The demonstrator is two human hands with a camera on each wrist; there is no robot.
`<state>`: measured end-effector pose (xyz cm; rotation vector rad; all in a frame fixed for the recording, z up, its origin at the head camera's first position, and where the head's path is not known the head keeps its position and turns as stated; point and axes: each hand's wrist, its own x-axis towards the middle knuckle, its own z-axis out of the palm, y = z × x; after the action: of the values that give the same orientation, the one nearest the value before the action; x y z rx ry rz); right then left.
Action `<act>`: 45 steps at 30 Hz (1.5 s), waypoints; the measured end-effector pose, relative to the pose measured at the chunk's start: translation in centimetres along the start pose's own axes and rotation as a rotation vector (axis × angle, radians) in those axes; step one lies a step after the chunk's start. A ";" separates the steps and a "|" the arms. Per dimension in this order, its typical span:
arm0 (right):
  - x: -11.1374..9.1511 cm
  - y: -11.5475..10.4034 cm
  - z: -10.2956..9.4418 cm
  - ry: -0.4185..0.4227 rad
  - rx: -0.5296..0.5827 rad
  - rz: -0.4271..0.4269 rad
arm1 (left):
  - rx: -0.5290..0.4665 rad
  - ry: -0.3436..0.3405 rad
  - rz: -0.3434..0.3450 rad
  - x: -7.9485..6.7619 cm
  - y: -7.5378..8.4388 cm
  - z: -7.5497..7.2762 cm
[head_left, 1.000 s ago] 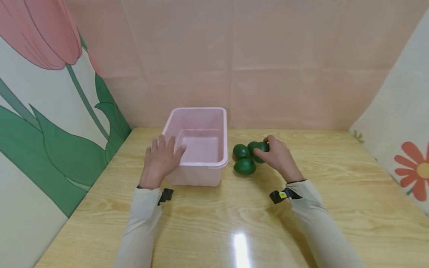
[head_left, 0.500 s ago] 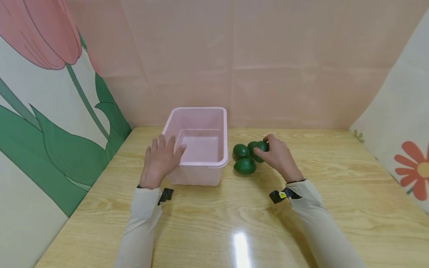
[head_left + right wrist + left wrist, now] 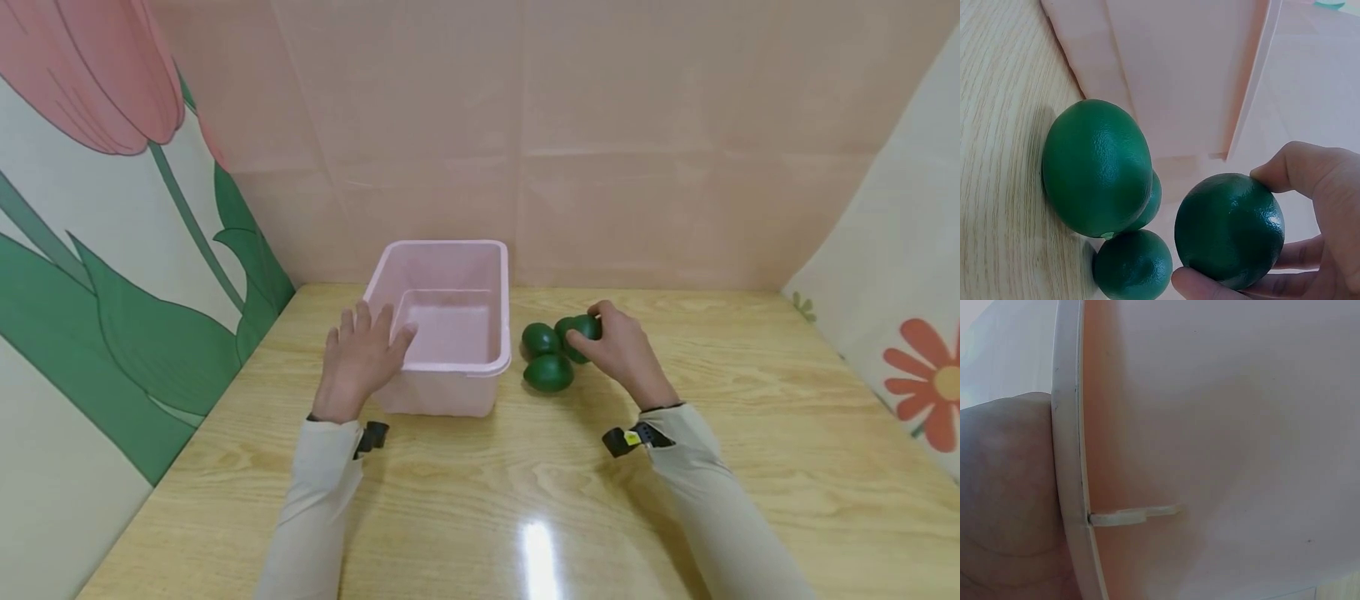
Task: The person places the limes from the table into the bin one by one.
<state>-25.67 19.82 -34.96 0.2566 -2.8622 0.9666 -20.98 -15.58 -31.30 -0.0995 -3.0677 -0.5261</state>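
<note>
My right hand (image 3: 626, 346) pinches a dark green lime (image 3: 1229, 231) between thumb and fingers. In the right wrist view this lime appears raised off the table, close to the other limes. Three more limes lie grouped on the table: a near one (image 3: 548, 373), a left one (image 3: 540, 339), and one partly hidden behind the held lime. To their left stands a pink plastic bin (image 3: 495, 364). My left hand (image 3: 360, 358) lies over the bin's near left corner, fingers straight and spread. In the left wrist view, part of that hand shows beside the bin's rim (image 3: 1069, 444).
The wood-grain table (image 3: 480, 492) ends at a pinkish cloth backdrop (image 3: 637, 167). Flower-printed panels stand on the left and right. Inside the bin, the bare floor (image 3: 450, 333) shows. A light reflection lies on the table's front part.
</note>
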 end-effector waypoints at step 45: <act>-0.3 -0.1 0.1 0.048 0.032 -0.045 | -0.005 0.008 0.008 0.0 -0.1 0.1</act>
<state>-25.36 19.77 -35.03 0.2950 -2.7875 0.9965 -21.00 -15.61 -31.40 -0.1097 -3.0575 -0.5321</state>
